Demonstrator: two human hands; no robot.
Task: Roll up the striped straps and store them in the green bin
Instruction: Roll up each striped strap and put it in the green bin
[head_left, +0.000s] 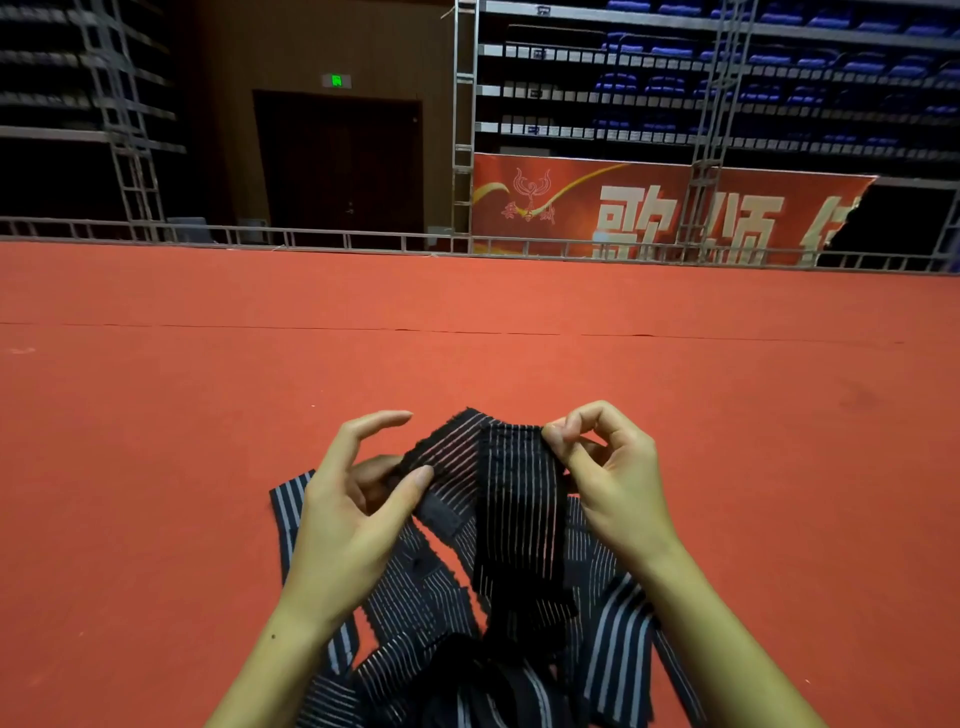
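Striped straps (415, 613) lie in a loose tangled heap on the red floor (156, 415) closest to the camera, between the two forearms. Held strap (514, 499), black with thin pale stripes, is raised above the heap: left hand (353, 509) pinches its left end between thumb and fingers, index finger lifted clear; right hand (608, 478) pinches its upper right corner with curled fingertips, so both grips are closed on it. Green bin out of view; red banner (649, 208) and railing stand well beyond.

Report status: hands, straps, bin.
Left hand and right hand both pinch one striped strap, unrolled. Other straps heaped on red floor. No green bin visible.
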